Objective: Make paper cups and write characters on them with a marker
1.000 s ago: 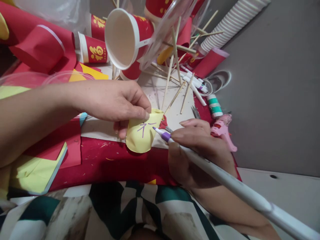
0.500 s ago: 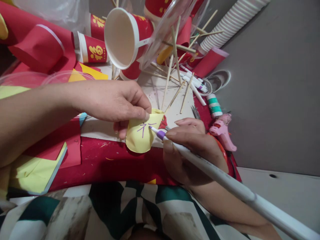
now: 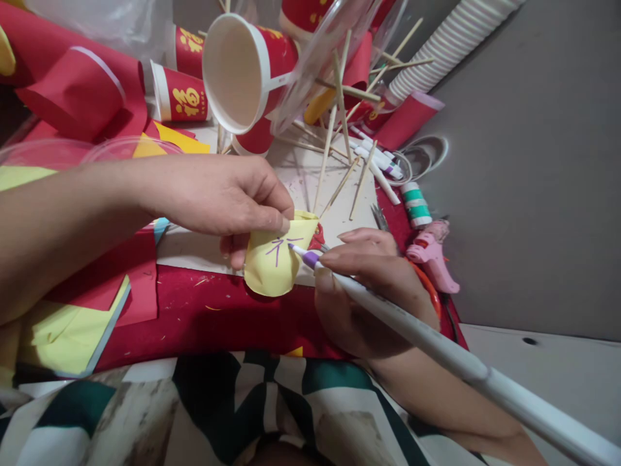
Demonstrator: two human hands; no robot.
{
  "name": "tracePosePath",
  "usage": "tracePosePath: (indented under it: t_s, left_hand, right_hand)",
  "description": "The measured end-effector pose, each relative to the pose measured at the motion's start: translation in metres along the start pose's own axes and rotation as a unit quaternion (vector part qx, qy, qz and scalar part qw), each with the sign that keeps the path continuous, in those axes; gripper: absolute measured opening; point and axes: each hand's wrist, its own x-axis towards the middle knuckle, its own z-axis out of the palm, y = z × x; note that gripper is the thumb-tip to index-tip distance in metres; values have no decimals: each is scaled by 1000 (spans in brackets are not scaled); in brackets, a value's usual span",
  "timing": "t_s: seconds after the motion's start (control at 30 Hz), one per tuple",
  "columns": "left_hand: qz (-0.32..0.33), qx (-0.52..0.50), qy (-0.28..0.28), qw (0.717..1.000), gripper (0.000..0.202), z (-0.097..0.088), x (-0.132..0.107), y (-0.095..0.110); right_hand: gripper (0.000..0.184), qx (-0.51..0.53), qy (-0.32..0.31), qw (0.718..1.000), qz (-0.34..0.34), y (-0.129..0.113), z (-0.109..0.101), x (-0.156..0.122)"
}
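My left hand [image 3: 220, 194] pinches the top edge of a small rounded yellow paper piece [image 3: 274, 268] that carries a few purple pen strokes. My right hand [image 3: 373, 285] is closed around a long white marker [image 3: 436, 353] with a purple tip. The tip touches the yellow paper at its right side. Both hands hover over a red sheet [image 3: 204, 317] on the table, just above my patterned lap.
Red paper cups [image 3: 242, 71] with gold print lie tipped behind the hands, among several wooden skewers [image 3: 334, 129]. A pink glue gun [image 3: 434, 252], a green-striped tape roll [image 3: 416, 204], white markers [image 3: 376, 158] and a stack of white cups [image 3: 446, 45] lie to the right. Yellow and red paper scraps sit left.
The right hand has slid the marker left, bringing its tip from just off the paper's edge onto the yellow piece. The left hand and paper stay put.
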Motion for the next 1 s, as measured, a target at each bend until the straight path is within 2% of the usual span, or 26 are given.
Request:
tracePosePath:
  t_s: [0.13, 0.37, 0.6, 0.77, 1.0]
  left_hand:
    - [-21, 3, 2, 1000, 20, 1, -3, 5]
    - [32, 7, 16, 999, 15, -2, 1, -4]
    - [-8, 9, -2, 1000, 20, -1, -5, 4]
    - [6, 2, 3, 1000, 20, -1, 0, -2]
    - [-3, 18, -6, 1000, 19, -1, -4, 3]
  right_hand:
    - [18, -20, 0, 1000, 6, 0, 0, 3]
    - [18, -22, -4, 1000, -8, 2, -2, 4]
    - [20, -17, -9, 1000, 0, 1, -2, 3]
    - [18, -27, 14, 1000, 1, 1, -2, 3]
    - [10, 17, -19, 1000, 9, -1, -7, -1]
